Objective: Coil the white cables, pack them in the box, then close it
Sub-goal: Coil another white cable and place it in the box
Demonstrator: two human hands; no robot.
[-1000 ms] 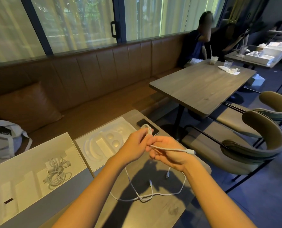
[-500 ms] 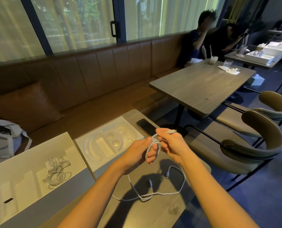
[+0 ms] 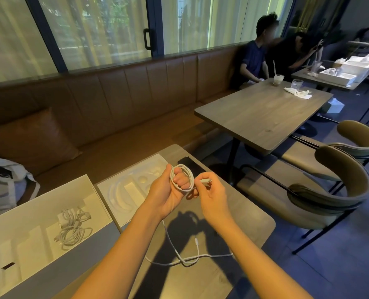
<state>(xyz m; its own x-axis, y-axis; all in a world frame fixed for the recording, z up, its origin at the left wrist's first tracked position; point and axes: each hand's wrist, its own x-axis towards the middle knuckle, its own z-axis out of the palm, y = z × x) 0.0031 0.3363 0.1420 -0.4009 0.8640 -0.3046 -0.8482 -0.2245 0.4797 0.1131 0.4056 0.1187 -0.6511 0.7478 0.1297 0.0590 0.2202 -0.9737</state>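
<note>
A white cable [image 3: 186, 177] is wound in a couple of loops around the fingers of my left hand [image 3: 168, 190], held above the small wooden table [image 3: 243, 214]. My right hand [image 3: 211, 190] pinches the cable's plug end just right of the loops. The rest of the cable hangs down and lies in loose curves on the table [image 3: 192, 258]. At the left, the open white box [image 3: 11, 244] holds a bundle of coiled white cables [image 3: 74, 228]. Its white moulded insert tray [image 3: 131, 186] lies between the box and my hands.
A dark phone [image 3: 192, 165] lies on the table behind my hands. A brown bench with a cushion and a white bag [image 3: 4, 182] runs along the window. A larger table [image 3: 263, 113], two curved chairs [image 3: 340, 186] and seated people are to the right.
My right hand has carried the plug end around my left fingers, adding loops of cable there. The loose length on the table has grown shorter.
</note>
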